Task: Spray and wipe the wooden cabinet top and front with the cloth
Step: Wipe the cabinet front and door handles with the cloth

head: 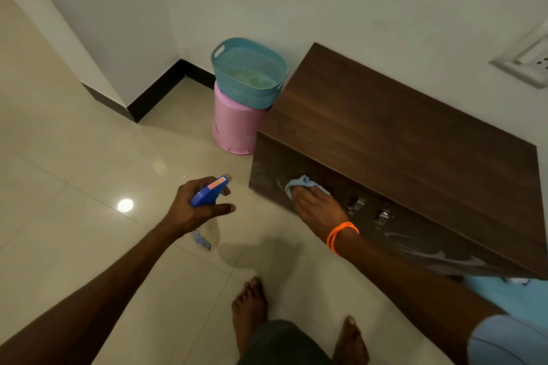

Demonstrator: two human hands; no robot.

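The dark wooden cabinet (397,130) stands against the wall at the right. Wet streaks show on its front. My right hand (318,207) presses a light blue cloth (302,184) flat against the left part of the cabinet front, just left of two metal handles (357,204). An orange thread band circles that wrist. My left hand (198,207) is held over the floor to the left of the cabinet. It grips a spray bottle (209,191) with a blue trigger head and clear body, nozzle pointing toward the cabinet.
A teal perforated basket (228,68) sits on an upturned pink bucket (231,127) by the cabinet's left end. Glossy beige tiles cover the floor. My bare feet (249,305) stand in front of the cabinet. A wall socket (530,59) is at the upper right.
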